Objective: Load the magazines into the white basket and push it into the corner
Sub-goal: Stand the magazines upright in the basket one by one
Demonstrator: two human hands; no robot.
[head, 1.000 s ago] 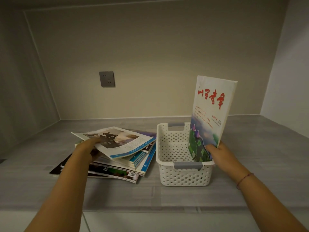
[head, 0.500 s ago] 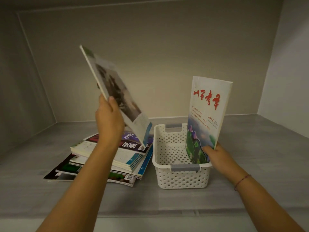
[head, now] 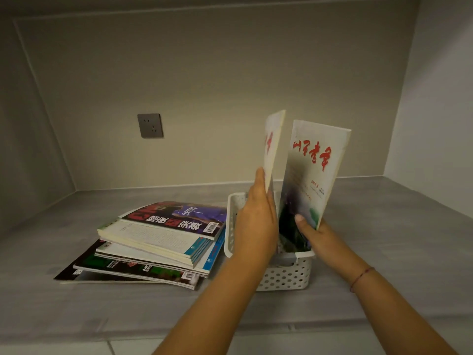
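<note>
The white perforated basket [head: 286, 276] stands on the grey shelf, right of centre. A white magazine with red characters [head: 313, 172] stands upright in its right side, gripped at the lower edge by my right hand [head: 316, 233]. My left hand [head: 257, 221] holds a second magazine [head: 273, 147] nearly edge-on and upright over the basket's left half, just left of the first one. A stack of several magazines [head: 158, 242] lies flat to the left of the basket. My left forearm hides the basket's front left corner.
The grey shelf surface [head: 384, 252] runs to walls at the back, left and right, with corners at the back left and back right. A grey wall socket [head: 150, 125] sits on the back wall. The shelf's front edge [head: 102, 336] crosses the bottom.
My left hand lifted the top magazine off the stack, swung it right and brought it upright over the basket beside the first one. My right hand kept holding the red-lettered magazine in place.
</note>
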